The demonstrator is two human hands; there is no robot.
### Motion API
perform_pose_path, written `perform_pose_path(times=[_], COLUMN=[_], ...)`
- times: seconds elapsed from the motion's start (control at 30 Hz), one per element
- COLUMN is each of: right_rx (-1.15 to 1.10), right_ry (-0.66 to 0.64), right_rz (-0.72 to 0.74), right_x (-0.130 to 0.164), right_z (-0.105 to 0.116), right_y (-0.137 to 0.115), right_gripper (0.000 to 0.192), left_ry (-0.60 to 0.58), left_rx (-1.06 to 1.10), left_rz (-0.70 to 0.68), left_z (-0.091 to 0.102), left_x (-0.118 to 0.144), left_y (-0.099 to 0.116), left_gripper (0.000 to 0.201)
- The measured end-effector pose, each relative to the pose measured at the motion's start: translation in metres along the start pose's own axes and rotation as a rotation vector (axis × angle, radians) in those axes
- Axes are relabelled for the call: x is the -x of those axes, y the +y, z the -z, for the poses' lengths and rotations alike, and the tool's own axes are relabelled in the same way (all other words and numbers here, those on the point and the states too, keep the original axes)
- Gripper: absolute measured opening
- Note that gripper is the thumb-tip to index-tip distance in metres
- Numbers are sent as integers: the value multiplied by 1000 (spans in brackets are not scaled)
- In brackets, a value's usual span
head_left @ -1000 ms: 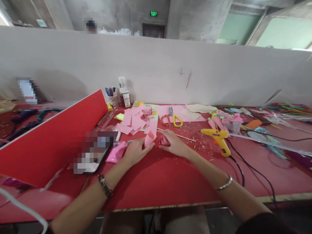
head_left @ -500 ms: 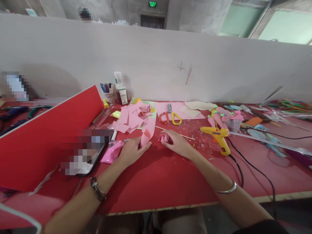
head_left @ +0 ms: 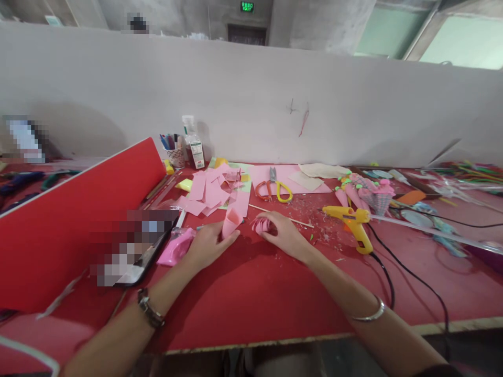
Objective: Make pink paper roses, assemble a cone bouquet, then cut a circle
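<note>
My left hand [head_left: 208, 243] rests on the red table [head_left: 255, 293] and holds a rolled pink paper cone [head_left: 231, 221] upright between thumb and fingers. My right hand [head_left: 285, 234] lies just to its right, fingers curled around a small pink rolled paper flower [head_left: 261, 225]. A thin wooden stick [head_left: 281, 216] lies on the table right behind my right hand. A heap of cut pink paper pieces [head_left: 214, 191] sits behind both hands.
Orange-and-yellow scissors [head_left: 275, 189] lie on a pink sheet further back. A yellow glue gun [head_left: 351, 220] with a black cord stands to the right, beside finished pink paper flowers [head_left: 365, 195]. A phone [head_left: 137, 251], a pink packet [head_left: 176, 247], a red divider board [head_left: 78, 220] and a pen cup [head_left: 175, 152] are left.
The view shifted slightly. My left hand with the cone drew a little toward me and left; my right hand stays curled on the pink flower.
</note>
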State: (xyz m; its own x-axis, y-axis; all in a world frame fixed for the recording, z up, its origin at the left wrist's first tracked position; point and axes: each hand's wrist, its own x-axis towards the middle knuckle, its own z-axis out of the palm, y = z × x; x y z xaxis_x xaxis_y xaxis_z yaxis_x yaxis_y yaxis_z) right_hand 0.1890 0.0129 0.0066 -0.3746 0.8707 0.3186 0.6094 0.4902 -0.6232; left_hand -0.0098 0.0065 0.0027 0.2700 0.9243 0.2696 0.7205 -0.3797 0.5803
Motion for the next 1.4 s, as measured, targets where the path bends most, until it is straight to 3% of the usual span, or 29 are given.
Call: perform_pose_path(times=[0.23, 0.47, 0.87, 1.17, 1.4], right_rx=[-299, -702, -856, -857, -829], right_ry=[112, -37, -25, 0, 35], right_rz=[-140, -315, -453, -477, -518], right_x=[-1, 3, 2, 1, 0], right_z=[-9, -20, -21, -22, -24], right_y=[-3, -19, -25, -30, -33], right_gripper=[24, 26, 17, 20, 10], left_ry=[5, -25, -135, -167, -214], left_rx=[54, 184, 196, 217, 272], left_rz=[-12, -33, -23, -64, -120], left_z=[-2, -4, -5, -6, -3], left_x=[0, 1, 1, 2, 5], left_y=[-1, -2, 2, 5, 13], left_gripper=[34, 29, 31, 28, 24])
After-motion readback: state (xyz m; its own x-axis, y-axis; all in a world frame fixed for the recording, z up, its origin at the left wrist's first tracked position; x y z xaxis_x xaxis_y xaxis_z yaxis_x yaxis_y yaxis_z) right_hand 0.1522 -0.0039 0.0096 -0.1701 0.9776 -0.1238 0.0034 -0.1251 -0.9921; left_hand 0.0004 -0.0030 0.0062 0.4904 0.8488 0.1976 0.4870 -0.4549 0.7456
